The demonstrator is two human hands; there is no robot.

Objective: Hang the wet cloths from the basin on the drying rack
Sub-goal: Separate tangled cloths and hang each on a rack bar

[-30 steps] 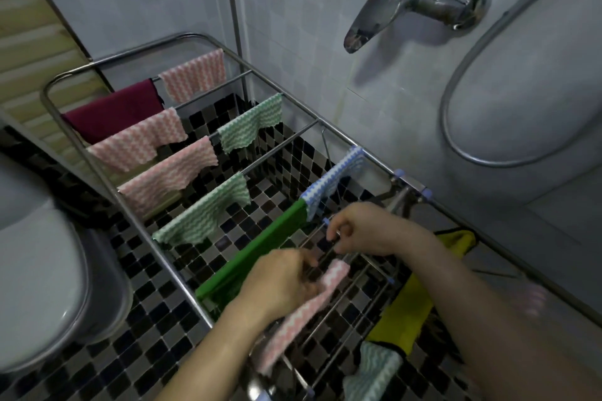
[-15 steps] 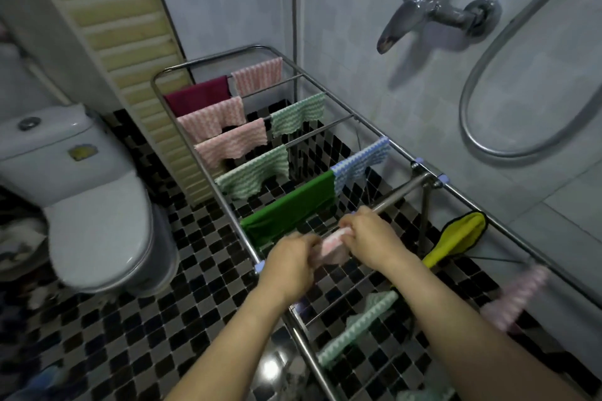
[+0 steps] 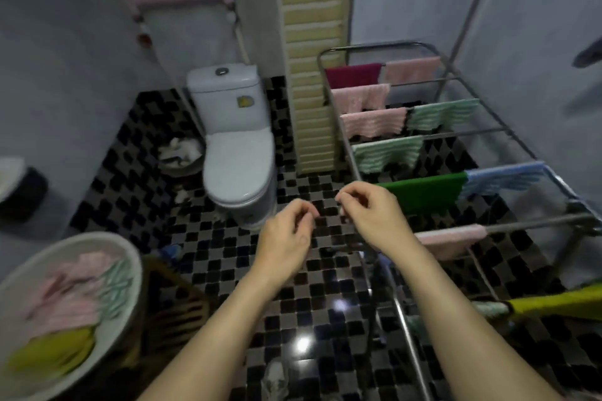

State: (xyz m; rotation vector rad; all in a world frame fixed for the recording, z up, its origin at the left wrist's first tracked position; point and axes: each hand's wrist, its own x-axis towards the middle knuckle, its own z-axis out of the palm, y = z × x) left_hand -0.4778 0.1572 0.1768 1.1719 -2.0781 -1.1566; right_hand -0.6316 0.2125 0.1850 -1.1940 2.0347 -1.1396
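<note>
**Wet cloths (image 3: 65, 290) lie in the basin (image 3: 136, 270), and both hands hold nothing**

The cloths sit in a heap at the lower left of the frame. The basin is blurry and the frame edge cuts it off, so I cannot count them. They look pink, green-striped and yellow.

The drying rack (image 3: 534, 224) stands on the right with hung cloths on it: dark red, pink, striped green, plain green and blue. A yellow cloth (image 3: 560, 303) at the lower right is cut off by the edge. The rack's long side runs from the bottom middle up to the far wall. Its bars go across, and each cloth lies along its bar.

The left hand (image 3: 286, 231) and the right hand (image 3: 374, 215) are in the middle, over the black and white floor (image 3: 211, 254). Their fingers are loosely curled and empty. A white toilet (image 3: 237, 153) stands behind them.
</note>
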